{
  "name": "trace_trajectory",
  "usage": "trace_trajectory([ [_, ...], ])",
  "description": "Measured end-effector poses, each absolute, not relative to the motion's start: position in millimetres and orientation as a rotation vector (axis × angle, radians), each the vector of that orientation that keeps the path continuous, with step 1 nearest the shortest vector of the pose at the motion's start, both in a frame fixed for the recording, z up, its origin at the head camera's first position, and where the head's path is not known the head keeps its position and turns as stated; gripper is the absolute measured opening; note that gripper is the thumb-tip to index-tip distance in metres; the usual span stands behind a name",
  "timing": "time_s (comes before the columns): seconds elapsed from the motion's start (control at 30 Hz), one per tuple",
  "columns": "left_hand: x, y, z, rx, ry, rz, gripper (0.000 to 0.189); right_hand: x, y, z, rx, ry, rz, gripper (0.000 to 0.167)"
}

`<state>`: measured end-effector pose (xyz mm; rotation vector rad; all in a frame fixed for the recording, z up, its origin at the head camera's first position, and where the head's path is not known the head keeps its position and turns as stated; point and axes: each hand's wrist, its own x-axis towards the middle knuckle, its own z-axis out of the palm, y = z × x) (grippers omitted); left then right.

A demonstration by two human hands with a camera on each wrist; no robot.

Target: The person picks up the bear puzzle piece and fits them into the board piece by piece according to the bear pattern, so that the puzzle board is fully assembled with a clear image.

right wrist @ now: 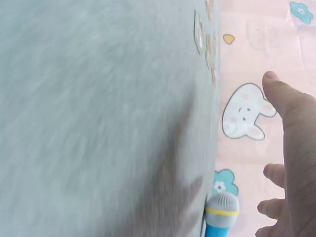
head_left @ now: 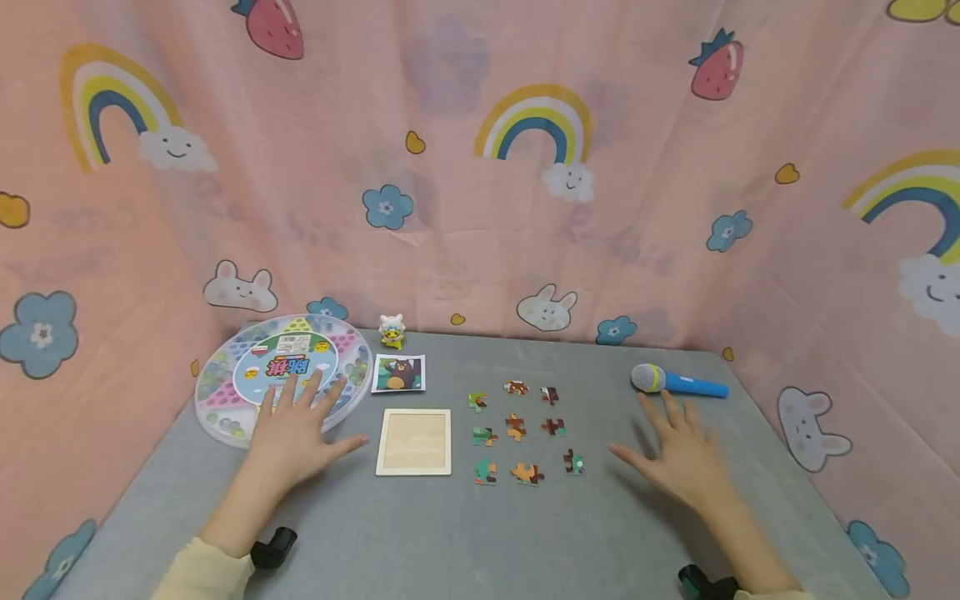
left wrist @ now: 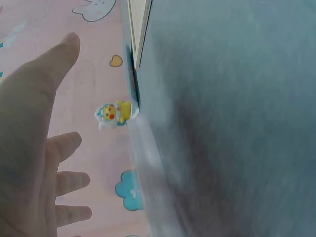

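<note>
My left hand is spread with straight fingers over the near right part of a round Chinese checkers box, holding nothing. To its right lies a pale wooden puzzle frame, its inside bare. Several jigsaw pieces lie apart in three rough rows in the middle of the table. Right of them my right hand hovers with its fingers spread, casting a shadow on the table. Its fingertips are near the head of a blue toy microphone. In the right wrist view that hand also holds nothing.
A picture card of a brown bear lies behind the puzzle frame. Behind the card stands a small yellow and white figurine. A pink patterned curtain borders the grey table at the back and both sides.
</note>
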<state>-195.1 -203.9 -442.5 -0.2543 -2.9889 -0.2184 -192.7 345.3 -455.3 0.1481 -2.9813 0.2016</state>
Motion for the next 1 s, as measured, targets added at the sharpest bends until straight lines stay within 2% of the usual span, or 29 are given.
trace_trajectory([
  [1.0, -188, -165, -467, -0.273, -2.964, -0.885, 0.098, -246, 271, -470, 0.462, -2.74, 0.743, 0.078],
])
